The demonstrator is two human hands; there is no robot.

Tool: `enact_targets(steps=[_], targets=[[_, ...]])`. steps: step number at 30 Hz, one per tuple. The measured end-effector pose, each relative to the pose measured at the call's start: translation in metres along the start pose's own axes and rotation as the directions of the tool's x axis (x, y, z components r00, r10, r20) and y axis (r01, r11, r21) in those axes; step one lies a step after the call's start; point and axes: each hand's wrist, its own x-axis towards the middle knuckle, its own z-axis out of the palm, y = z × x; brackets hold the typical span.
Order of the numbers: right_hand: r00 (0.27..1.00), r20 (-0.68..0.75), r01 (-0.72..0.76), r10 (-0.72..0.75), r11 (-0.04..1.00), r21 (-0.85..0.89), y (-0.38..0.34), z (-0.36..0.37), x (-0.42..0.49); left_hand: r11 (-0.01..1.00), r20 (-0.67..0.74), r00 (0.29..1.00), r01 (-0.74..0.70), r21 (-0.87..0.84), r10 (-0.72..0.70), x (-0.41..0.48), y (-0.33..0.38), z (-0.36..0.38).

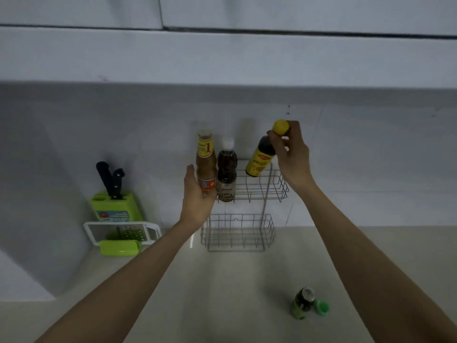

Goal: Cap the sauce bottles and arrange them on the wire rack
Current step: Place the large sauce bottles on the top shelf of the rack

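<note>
- The sauce bottles are four in all: three up at the wire rack (pixel 249 186) and one down on the table (pixel 222 280).
- The dark bottle with the yellow cap (pixel 260 154) is tilted over the right part of the top basket. Its bottom is at the basket rim.
- The right hand (pixel 291 154) has its grip clamped on that bottle, with its fingers around the neck just under the cap.
- The tall brown bottle (pixel 206 159) stands upright at the left end of the top basket. Its cap looks clear.
- The left hand (pixel 197 194) is beside the tall brown bottle and touches its lower part. Its grip is apart, with the fingers flat.
- The dark bottle with the white cap (pixel 226 172) stands in the top basket, just beside the tall brown one.
- The rack has two baskets, one above the other. It stands against the wall.
- The small green bottle (pixel 303 303) stands on the table, well apart from the rack. Its top is bare, and a green cap (pixel 322 306) lies just beside it.
- To the left, a green knife holder (pixel 116 206) holds two black-handled knives (pixel 111 179).
- A white grater (pixel 123 233) leans in front of the holder.
</note>
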Motion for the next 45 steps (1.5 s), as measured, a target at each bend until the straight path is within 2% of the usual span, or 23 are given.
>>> enact_targets(steps=[7,13,18,22,24,29,36,38,39,41,42,43,45], targets=[[0.957,0.265,-0.089,0.115,0.990,-0.111,0.027,0.031,0.013,0.996,0.072,0.996,-0.044,-0.083,0.050,0.012,0.004,-0.002],[0.901,0.359,-0.204,0.245,0.968,-0.149,0.040,0.038,0.003,0.995,0.076,0.995,-0.058,-0.080,0.064,0.014,-0.003,0.002],[0.800,0.513,-0.272,0.312,0.950,-0.153,0.066,0.033,-0.016,0.998,0.094,0.995,-0.040,-0.047,0.044,0.018,-0.012,0.002],[0.811,0.465,-0.302,0.356,0.935,-0.189,0.075,0.039,-0.024,0.998,0.127,0.990,-0.056,-0.007,0.057,0.016,-0.013,-0.001],[0.788,0.471,-0.347,0.396,0.918,-0.190,0.077,0.041,-0.027,0.998,0.131,0.989,-0.068,-0.001,0.068,0.016,-0.013,-0.001],[0.782,0.480,-0.308,0.399,0.915,-0.258,0.081,0.041,-0.035,0.995,0.136,0.986,-0.096,-0.020,0.098,0.016,-0.013,-0.001],[0.806,0.420,-0.334,0.417,0.906,-0.258,0.074,0.043,-0.041,1.000,0.134,0.991,0.000,0.018,-0.002,0.005,0.001,-0.005],[0.838,0.357,-0.341,0.413,0.906,-0.249,0.067,0.040,-0.047,0.999,0.130,0.991,0.024,0.032,-0.028,-0.001,0.000,-0.009],[0.878,0.280,-0.330,0.388,0.914,-0.234,0.061,0.038,-0.054,0.999,0.117,0.993,0.023,0.047,-0.029,-0.004,-0.002,-0.012],[0.958,0.108,-0.241,0.267,0.948,-0.206,0.050,0.033,-0.075,0.997,0.085,0.996,0.027,0.077,-0.033,-0.015,-0.012,-0.022],[0.976,0.071,-0.190,0.208,0.961,-0.199,0.044,0.031,-0.088,0.997,0.083,0.996,0.038,0.065,-0.044,-0.021,-0.019,-0.028],[0.981,0.084,-0.157,0.176,0.968,-0.195,0.038,0.029,-0.102,0.997,0.097,0.993,0.069,0.031,-0.071,-0.031,-0.028,-0.034],[0.961,0.208,-0.134,0.180,0.966,-0.221,0.030,0.027,-0.128,0.987,0.168,0.976,0.150,-0.060,-0.138,-0.054,-0.046,-0.047]])
